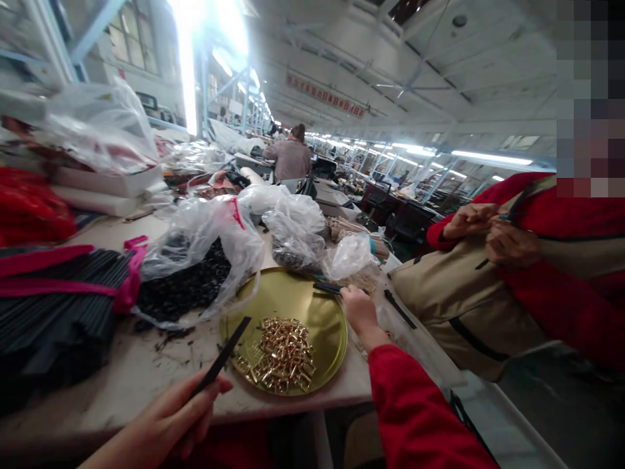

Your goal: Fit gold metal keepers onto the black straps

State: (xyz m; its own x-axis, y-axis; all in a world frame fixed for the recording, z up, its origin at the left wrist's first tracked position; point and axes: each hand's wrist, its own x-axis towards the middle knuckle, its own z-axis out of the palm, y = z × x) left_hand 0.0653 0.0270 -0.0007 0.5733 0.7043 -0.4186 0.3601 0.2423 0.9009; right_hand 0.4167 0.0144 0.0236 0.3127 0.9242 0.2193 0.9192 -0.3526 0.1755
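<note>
My left hand (188,417) is closed around a flat black strip (227,352), which points up and to the right near the tray's left rim. On the far right rim of the round gold tray (327,355), my right hand (360,311) is closed on a dark piece (327,286) that looks like another black strip; its far end lies over the tray. A heap of small gold metal buckles (286,355) fills the front part of the tray. Left of the tray lies an open clear plastic bag (249,251) of small black pieces (185,283).
A stack of black strips (58,312) tied with a pink band (129,277) lies at the left. Plastic bags (297,228) sit behind the tray. At the right, a person in red sleeves and a tan apron (439,286) works with both hands (508,241).
</note>
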